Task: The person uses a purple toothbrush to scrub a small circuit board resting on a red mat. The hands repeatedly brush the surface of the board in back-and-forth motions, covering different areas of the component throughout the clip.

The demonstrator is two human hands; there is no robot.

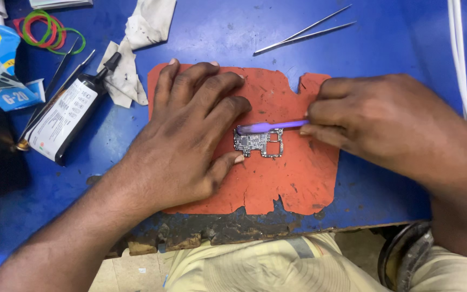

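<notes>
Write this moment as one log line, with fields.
left hand: steadies circuit board | right hand: holds purple tool, tip on board | surface: orange mat | nearby: tweezers

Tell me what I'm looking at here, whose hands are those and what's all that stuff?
The camera sits on a person's head, looking down at their own two hands. The left hand presses down beside a small circuit board on a worn orange mat. The right hand pinches a thin purple tool, its tip at the board. On the blue table lie metal tweezers, a black bottle, a stained cloth and coloured rubber bands.
</notes>
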